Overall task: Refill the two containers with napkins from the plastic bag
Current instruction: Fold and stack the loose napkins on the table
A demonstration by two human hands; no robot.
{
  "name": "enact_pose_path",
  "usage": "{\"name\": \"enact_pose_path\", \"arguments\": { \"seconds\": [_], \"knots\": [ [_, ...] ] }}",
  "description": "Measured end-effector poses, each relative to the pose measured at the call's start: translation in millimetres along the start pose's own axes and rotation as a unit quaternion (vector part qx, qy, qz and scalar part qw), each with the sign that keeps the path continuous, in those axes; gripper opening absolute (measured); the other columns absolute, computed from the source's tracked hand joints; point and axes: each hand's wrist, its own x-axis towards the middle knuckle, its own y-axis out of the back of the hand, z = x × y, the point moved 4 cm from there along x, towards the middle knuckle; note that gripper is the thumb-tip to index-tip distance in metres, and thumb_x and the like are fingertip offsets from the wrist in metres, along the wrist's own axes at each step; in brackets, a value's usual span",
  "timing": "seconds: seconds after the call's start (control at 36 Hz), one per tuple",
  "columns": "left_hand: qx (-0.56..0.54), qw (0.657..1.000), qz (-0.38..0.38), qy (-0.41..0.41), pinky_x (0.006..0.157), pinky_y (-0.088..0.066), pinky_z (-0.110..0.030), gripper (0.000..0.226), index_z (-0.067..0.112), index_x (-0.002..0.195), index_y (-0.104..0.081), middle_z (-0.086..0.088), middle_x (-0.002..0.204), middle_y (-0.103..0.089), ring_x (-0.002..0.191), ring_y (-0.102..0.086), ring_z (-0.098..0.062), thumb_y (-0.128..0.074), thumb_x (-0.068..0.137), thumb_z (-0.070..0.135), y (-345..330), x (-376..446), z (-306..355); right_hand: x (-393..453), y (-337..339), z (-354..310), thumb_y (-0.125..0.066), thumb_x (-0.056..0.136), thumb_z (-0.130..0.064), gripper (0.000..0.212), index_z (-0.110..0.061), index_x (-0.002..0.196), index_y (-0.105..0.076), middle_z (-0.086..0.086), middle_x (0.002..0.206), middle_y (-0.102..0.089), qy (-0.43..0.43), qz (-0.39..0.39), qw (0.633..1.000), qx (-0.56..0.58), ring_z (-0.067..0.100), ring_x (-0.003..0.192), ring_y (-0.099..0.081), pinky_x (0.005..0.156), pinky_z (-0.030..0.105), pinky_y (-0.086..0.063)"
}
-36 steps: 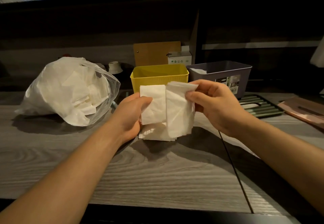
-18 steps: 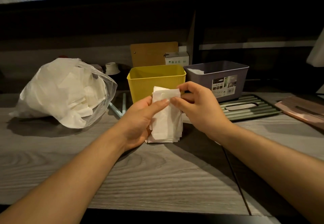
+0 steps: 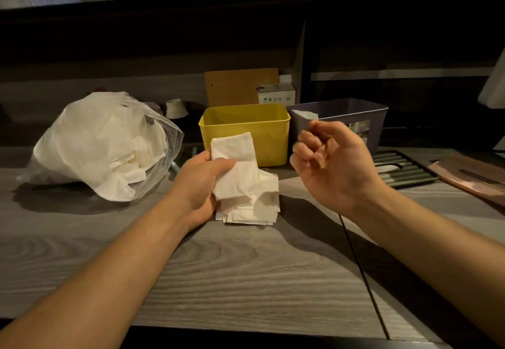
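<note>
Two bins wait at the back of the table (image 3: 246, 280), and everything else is best placed against the yellow bin (image 3: 246, 132). Well to its left slumps the bag (image 3: 109, 143), lying on its side with its mouth turned toward the bin, probably so napkins can be drawn out without lifting it; it looks well stocked with loose white sheets. Touching or just beside the yellow bin's right wall stands the grey bin (image 3: 341, 113), open-topped like its neighbour, a scrap of white showing at its near-left corner. The yellow bin's inside looks bare from this angle, so little of the refill seems done.

Just in front of the yellow bin, the left hand (image 3: 203, 182) grips a sheaf of napkins (image 3: 243, 179), thumb clamped across the top sheet and fingers behind. The lower sheets fan out unevenly, which suggests they need squaring up before they go in.

Right of the yellow bin, in front of the grey one, hovers the right hand (image 3: 333, 162): fingers loosely curled, holding nothing, apart from the napkins.
</note>
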Motion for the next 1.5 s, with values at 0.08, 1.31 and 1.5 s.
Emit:
{"name": "enact_pose_path", "arguments": {
  "seconds": [0.08, 1.31, 1.5],
  "knots": [
    [0.002, 1.0, 0.004, 0.0, 0.074, -0.06, -0.042, 0.029, 0.014, 0.123, -0.065, -0.011, 0.112, -0.075, 0.101, -0.073, -0.029, -0.057, 0.097, 0.002, 0, 0, 0, -4, -2, -1, -0.054, 0.091, -0.016, 0.01, -0.013, 0.081, -0.053, -0.002, 0.063, -0.044, 0.005, -0.014, 1.0, 0.021, 0.01, 0.054, -0.039, 0.052, 0.019, -0.033],
    [-0.016, 0.998, 0.064, 0.002, 0.077, -0.058, -0.041, 0.024, 0.012, 0.112, -0.064, -0.014, 0.11, -0.073, 0.097, -0.071, -0.028, -0.052, 0.097, -0.003, 11, 5, -1, -3, -1, 23, -0.057, 0.099, -0.019, 0.025, -0.023, 0.118, -0.074, -0.017, 0.1, -0.055, 0.078, -0.202, 0.575, -0.789, -0.001, 0.095, -0.054, 0.08, 0.011, -0.043],
    [-0.005, 0.998, 0.056, 0.007, 0.085, -0.057, -0.047, 0.023, 0.013, 0.113, -0.064, -0.014, 0.112, -0.072, 0.103, -0.07, -0.031, -0.051, 0.098, 0.0, 10, 4, -1, -4, 1, 22, -0.064, 0.093, -0.044, 0.031, -0.029, 0.119, -0.072, -0.019, 0.101, -0.055, 0.062, -0.217, 0.567, -0.793, -0.003, 0.095, -0.053, 0.077, 0.01, -0.043]
  ]
}}
